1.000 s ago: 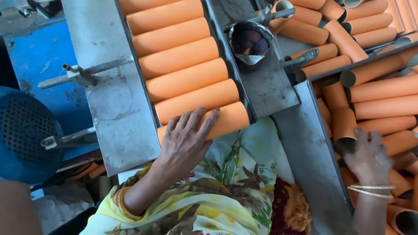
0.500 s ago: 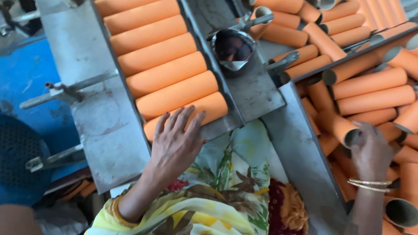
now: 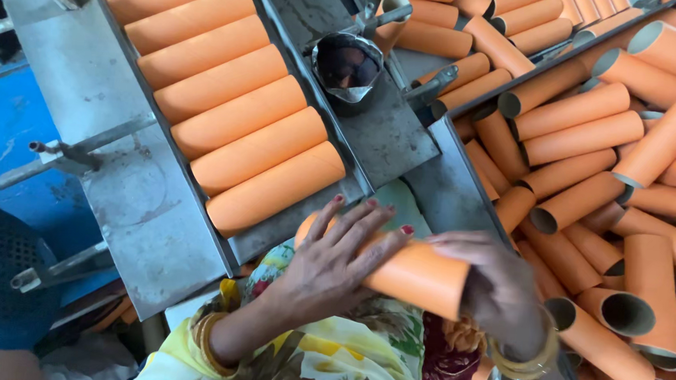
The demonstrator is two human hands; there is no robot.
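Both your hands grip one tube [image 3: 407, 269] at lower centre: left hand [image 3: 333, 264] wrapped over it, right hand [image 3: 496, 282] cupping its right end; axis runs left-right.

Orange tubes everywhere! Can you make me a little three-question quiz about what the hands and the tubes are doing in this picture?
1. True or false: both hands are on the same orange tube.
2. Where do the tubes lie side by side in a neat row: on the sloping metal tray or in the bin on the right?
3. What sits between the tray and the bin: a) a shiny metal cup, b) a red bucket, c) a green bottle?

Key:
1. True: the left hand lies over the tube and the right hand grips its end.
2. The sloping metal tray; the bin's tubes are jumbled.
3. a
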